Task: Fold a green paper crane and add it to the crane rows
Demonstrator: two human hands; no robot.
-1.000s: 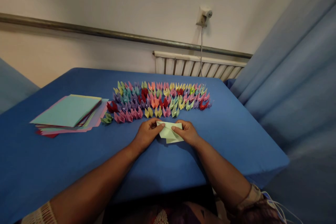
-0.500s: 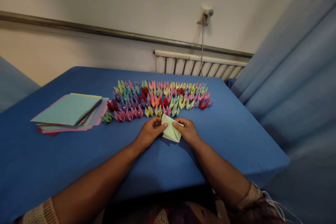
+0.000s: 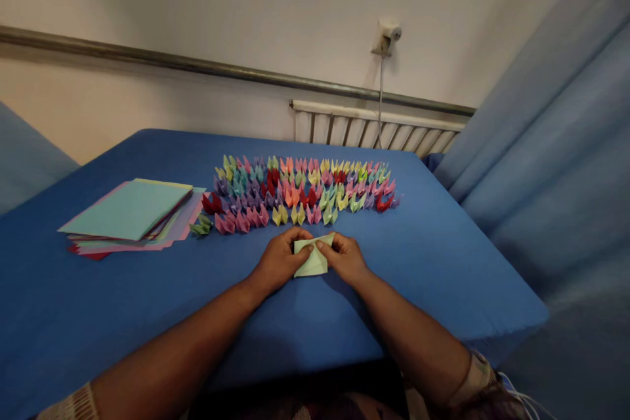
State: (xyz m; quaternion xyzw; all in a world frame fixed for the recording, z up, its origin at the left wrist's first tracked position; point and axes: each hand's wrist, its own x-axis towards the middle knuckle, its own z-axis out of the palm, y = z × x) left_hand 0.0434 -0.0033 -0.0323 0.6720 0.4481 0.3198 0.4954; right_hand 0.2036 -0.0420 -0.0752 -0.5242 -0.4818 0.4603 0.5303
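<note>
A small folded sheet of pale green origami paper (image 3: 313,265) is held between my two hands, just above the blue-covered table. My left hand (image 3: 281,257) pinches its left side, thumb on top and fingers behind. On the other side, my right hand (image 3: 348,258) grips the paper the same way, its thumb near the upper middle. Both thumb tips lie close together on the paper. Beyond my hands stand rows of folded paper cranes (image 3: 300,195) in pink, purple, red, yellow, green and blue. The fingers behind the paper are partly hidden.
A loose stack of coloured paper sheets (image 3: 130,210) lies at the left on the blue table cover (image 3: 423,295). Behind the table are a metal rail (image 3: 236,76), a radiator (image 3: 374,119) and a wall socket with a plug (image 3: 386,38). A blue curtain (image 3: 551,144) hangs at the right.
The paper has turned in my hands, from a tilted diamond to a more level position. Both hands have come slightly lower and nearer to me, with the thumbs closer together.
</note>
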